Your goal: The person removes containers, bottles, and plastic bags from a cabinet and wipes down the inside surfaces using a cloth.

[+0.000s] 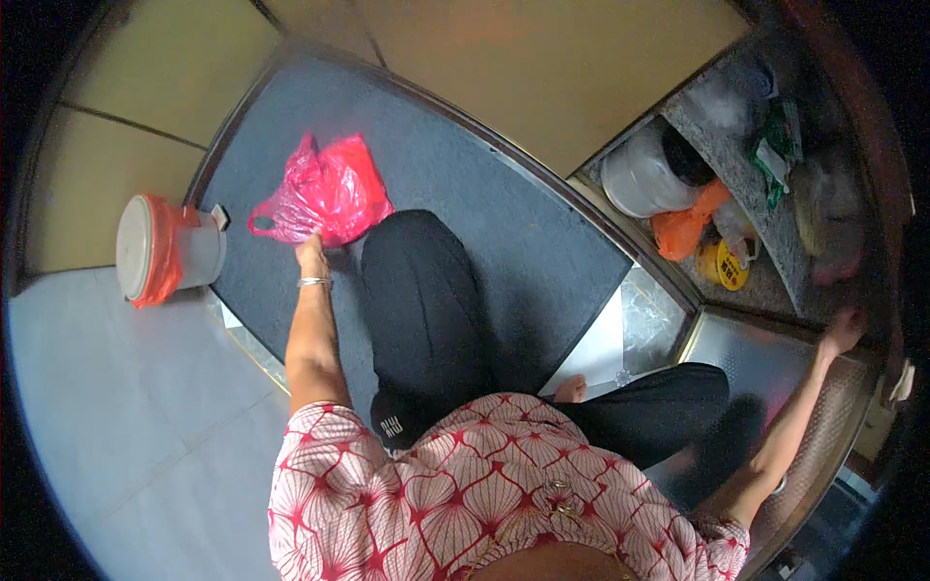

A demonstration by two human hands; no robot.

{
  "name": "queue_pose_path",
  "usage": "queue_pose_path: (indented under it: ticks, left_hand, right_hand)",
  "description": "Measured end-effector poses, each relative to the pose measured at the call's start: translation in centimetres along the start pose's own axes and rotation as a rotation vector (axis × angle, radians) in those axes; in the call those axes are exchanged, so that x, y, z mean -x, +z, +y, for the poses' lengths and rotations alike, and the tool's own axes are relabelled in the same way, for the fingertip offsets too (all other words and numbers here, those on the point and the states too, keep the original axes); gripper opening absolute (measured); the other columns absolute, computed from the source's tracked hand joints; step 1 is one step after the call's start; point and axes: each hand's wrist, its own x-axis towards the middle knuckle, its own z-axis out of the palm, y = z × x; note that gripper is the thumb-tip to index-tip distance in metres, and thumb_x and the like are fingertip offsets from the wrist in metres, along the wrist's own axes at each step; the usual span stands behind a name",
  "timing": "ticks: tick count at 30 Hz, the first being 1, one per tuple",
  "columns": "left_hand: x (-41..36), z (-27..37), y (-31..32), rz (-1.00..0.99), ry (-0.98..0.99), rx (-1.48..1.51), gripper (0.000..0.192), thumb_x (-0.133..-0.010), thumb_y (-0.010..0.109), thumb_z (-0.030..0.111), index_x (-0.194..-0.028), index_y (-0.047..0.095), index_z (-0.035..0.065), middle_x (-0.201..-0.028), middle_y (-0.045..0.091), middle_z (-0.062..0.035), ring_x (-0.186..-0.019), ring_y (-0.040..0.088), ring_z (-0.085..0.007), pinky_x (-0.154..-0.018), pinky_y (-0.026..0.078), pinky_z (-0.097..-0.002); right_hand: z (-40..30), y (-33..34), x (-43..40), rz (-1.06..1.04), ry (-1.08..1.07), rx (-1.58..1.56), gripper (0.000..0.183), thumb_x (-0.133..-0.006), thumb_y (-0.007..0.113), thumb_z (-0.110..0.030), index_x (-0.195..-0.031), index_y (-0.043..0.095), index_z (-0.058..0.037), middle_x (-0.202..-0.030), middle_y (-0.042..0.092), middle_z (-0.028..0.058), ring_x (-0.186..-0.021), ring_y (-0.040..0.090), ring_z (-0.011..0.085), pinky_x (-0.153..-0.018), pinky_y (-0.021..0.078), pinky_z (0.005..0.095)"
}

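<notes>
A crinkled pink plastic bag (338, 185) with loop handles is over the dark mat (508, 160), left of my bent knee. My left hand (311, 250), with a bangle at the wrist, grips the bag's near edge; the bag partly hides the fingers. Far to the right, my right hand (845, 330) is at the edge of an open cupboard, near the top of its textured door (770, 348). Its fingers are dim and blurred, so its hold is unclear. Inside the cupboard are a clear jar with a black lid (643, 171), an orange plastic bag (679, 231) and a yellow tub (723, 265).
A white lidded bin (200, 254) with an orange liner stands at the mat's left edge. Closed tan cupboard fronts (501, 65) border the mat's far side. A slanting shelf edge (748, 203) divides the cupboard, with several plastic bags beyond it. Pale floor tiles (138, 392) lie at left.
</notes>
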Motion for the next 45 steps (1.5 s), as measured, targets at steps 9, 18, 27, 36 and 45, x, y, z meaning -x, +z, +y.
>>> queue_pose_path:
  ticks: [9, 18, 27, 36, 45]
  left_hand:
    - [-1.3, -3.2, 7.2, 0.124, -0.321, 0.417, 0.064, -0.067, 0.074, 0.025, -0.118, 0.045, -0.0022, -0.110, 0.054, -0.0146, -0.095, 0.054, -0.0212, -0.086, 0.043, -0.0345]
    - [-0.4, -2.2, 4.1, -0.293, -0.284, 0.312, 0.031, -0.079, 0.055, 0.007, -0.110, 0.048, 0.0046, -0.101, 0.058, -0.0108, -0.087, 0.057, -0.0291, -0.065, 0.049, -0.0494]
    - [5.5, 1.6, 5.5, -0.567, -0.024, 0.355, 0.046, -0.079, 0.052, -0.005, -0.121, 0.038, 0.0063, -0.110, 0.052, -0.0117, -0.093, 0.056, -0.0239, -0.077, 0.051, -0.0368]
    - [13.9, 12.0, 9.5, -1.070, 0.019, -0.155, 0.052, -0.070, 0.060, -0.010, -0.119, 0.044, 0.0009, -0.113, 0.053, -0.0091, -0.103, 0.051, -0.0203, -0.090, 0.042, -0.0313]
    - [26.0, 16.5, 14.8, -1.481, 0.421, -0.649, 0.054, -0.071, 0.059, -0.006, -0.122, 0.044, 0.0035, -0.116, 0.052, -0.0026, -0.106, 0.046, -0.0131, -0.094, 0.035, -0.0274]
  right_hand:
    - [-17.9, 4.9, 12.6, -0.375, -0.045, -0.252, 0.015, -0.083, 0.054, -0.008, -0.093, 0.058, 0.0017, -0.094, 0.059, 0.0058, -0.086, 0.053, 0.0141, -0.077, 0.0409, 0.0252]
    - [-25.5, 12.4, 20.9, -1.037, -0.079, -0.373, 0.015, -0.077, 0.056, -0.004, -0.092, 0.059, -0.0013, -0.085, 0.057, 0.0080, -0.081, 0.055, 0.0165, -0.072, 0.0426, 0.0255]
    - [-27.2, 24.0, 33.6, -1.615, -0.482, -0.167, 0.042, -0.078, 0.059, -0.017, -0.117, 0.049, -0.0055, -0.105, 0.053, 0.0188, -0.101, 0.051, 0.0345, -0.086, 0.0415, 0.0372]
    - [-35.7, 21.1, 28.4, -1.395, 0.342, -1.004, 0.059, -0.086, 0.052, -0.028, -0.134, 0.023, -0.0075, -0.109, 0.049, 0.0105, -0.089, 0.055, 0.0170, -0.066, 0.0495, 0.0259]
    - [-34.5, 18.1, 24.7, -0.679, 0.423, -1.376, 0.026, -0.078, 0.061, -0.014, -0.101, 0.056, -0.0028, -0.100, 0.059, 0.0037, -0.089, 0.053, 0.0110, -0.077, 0.0422, 0.0244]
